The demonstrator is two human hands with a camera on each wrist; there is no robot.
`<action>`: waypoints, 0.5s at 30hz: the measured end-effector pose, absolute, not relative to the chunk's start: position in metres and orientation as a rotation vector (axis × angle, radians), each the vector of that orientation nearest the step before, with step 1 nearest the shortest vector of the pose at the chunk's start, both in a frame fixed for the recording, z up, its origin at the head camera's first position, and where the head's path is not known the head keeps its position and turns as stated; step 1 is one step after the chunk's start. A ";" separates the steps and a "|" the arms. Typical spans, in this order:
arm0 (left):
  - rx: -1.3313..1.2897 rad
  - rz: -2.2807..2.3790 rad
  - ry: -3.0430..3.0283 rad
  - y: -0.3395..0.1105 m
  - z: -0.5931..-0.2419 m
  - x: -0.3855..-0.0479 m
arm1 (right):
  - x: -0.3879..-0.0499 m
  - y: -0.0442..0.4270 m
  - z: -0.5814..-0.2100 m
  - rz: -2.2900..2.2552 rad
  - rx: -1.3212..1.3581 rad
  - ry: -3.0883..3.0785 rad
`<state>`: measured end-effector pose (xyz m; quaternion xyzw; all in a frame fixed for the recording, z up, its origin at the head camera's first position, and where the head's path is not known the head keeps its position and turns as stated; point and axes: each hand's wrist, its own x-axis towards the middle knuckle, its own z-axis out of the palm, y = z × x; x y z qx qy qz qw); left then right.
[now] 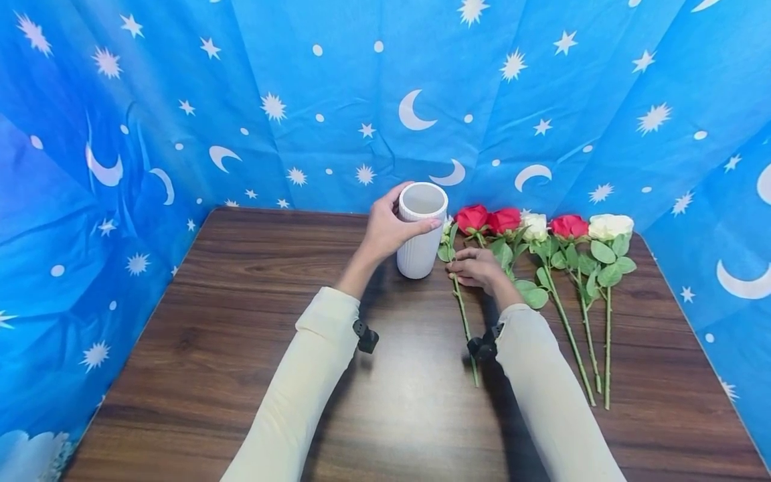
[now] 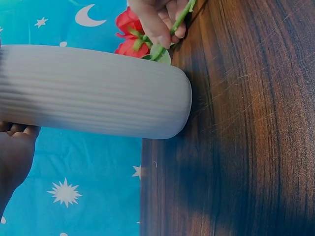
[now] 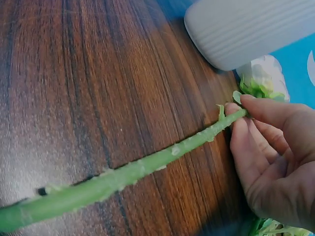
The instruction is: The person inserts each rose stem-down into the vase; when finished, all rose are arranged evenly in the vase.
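A white ribbed vase [image 1: 417, 251] stands upright near the back of the table; the left hand [image 1: 394, 224] grips its upper part, thumb across the front. In the left wrist view the vase [image 2: 93, 93] fills the left side, with part of the left hand [image 2: 17, 155] at its edge. Just right of the vase, the right hand [image 1: 478, 268] pinches the green stem [image 1: 464, 318] of a white rose. The right wrist view shows thumb and fingers of the right hand [image 3: 280, 157] on that stem [image 3: 142, 167], its white bloom [image 3: 266, 73] beside the vase.
Several roses lie in a row to the right: red ones [image 1: 472, 217] and white ones [image 1: 611, 226], blooms toward the back, stems toward the front. A blue cloth [image 1: 337, 87] with stars and moons hangs behind and beside the wooden table [image 1: 241, 294].
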<state>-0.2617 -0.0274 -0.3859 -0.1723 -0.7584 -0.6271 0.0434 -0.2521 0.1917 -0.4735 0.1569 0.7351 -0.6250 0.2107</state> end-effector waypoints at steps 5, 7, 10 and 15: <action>-0.525 -1.910 -2.332 -0.028 -0.384 -0.261 | -0.253 0.195 -0.475 -1.812 0.400 1.958; -0.528 -1.910 -2.332 -0.029 -0.385 -0.262 | -0.254 0.196 -0.475 -1.818 0.397 1.943; -0.530 -1.918 -2.328 -0.029 -0.386 -0.262 | -0.254 0.195 -0.473 -1.827 0.405 1.920; -0.528 -1.932 -2.316 -0.028 -0.387 -0.262 | -0.253 0.196 -0.470 -1.865 0.398 1.890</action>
